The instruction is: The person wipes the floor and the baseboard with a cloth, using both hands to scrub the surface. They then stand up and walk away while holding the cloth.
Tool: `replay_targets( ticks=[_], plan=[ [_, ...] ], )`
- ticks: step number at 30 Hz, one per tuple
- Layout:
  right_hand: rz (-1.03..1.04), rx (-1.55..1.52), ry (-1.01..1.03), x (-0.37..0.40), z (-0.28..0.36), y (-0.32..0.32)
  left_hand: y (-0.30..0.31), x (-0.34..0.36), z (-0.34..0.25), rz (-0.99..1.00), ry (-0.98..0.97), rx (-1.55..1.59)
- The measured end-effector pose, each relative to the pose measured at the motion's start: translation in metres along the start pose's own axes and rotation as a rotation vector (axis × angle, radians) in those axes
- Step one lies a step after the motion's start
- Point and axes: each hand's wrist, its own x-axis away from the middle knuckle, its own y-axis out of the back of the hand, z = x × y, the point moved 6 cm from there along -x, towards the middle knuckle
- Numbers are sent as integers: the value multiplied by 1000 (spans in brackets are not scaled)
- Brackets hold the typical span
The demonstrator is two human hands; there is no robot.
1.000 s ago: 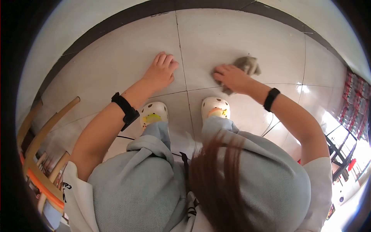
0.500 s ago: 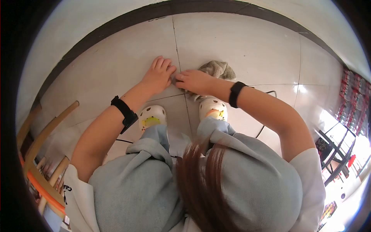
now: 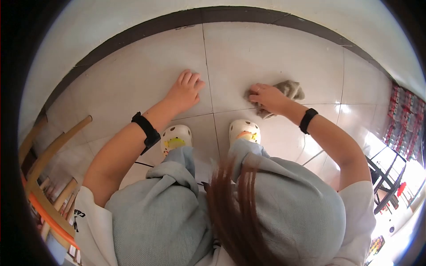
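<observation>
My right hand [image 3: 269, 98] presses on a crumpled grey-green cloth [image 3: 290, 90] that lies on the tiled floor [image 3: 239, 53], its fingers wrapped over the cloth's left part. Part of the cloth sticks out beyond the hand on the far right side. My left hand [image 3: 184, 92] is over the floor to the left of a tile joint, fingers bent and a little apart, with nothing visible in it. Each wrist has a black band. Below the hands are my two white clogs [image 3: 245, 131].
A dark baseboard [image 3: 155, 27] curves along the pale wall at the top. Wooden chair parts [image 3: 60, 142] stand at the left. At the right are red patterned packages [image 3: 401, 115] and a black metal frame [image 3: 388, 179]. A dark cable runs near my feet.
My right hand has moved to the right along the floor, and the cloth has moved with it. The left hand has shifted only slightly. The two hands are farther apart.
</observation>
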Motion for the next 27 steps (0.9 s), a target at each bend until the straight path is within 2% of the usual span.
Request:
replay_targets(
  ticks=[3, 6, 7, 10, 11, 14, 18, 20, 22, 25, 27],
  plan=[
    [-67, -84, 18, -29, 14, 2, -2, 2, -1, -24, -3, -8],
    [-355, -21, -78, -55, 8, 24, -1, 0, 0, -21, 8, 12],
    [-492, -18, -170, -57, 3, 34, 1, 0, -1, -29, 12, 23],
    [-662, 12, -312, -62, 5, 47, 6, -3, -1, -11, 42, 77],
    [-593, -13, -325, -63, 11, 40, 7, -5, -1, 0, 53, 100],
    [-541, 93, -128, -63, 31, 42, 25, -17, -7, -85, 84, 182],
    [-473, 230, -197, -55, -21, 54, 41, -49, -17, -80, 33, 248],
    [-547, 170, -602, -37, -85, 64, 43, -63, -18, -62, 28, 254],
    [-706, 292, -769, -11, -129, 86, 40, -73, -15, -56, 41, 263],
    [-821, 226, -923, -6, -156, 93, 42, -79, -11, -39, 58, 280],
    [-860, 275, -916, -34, -144, 79, 43, -79, -5, -25, 80, 291]
  ],
)
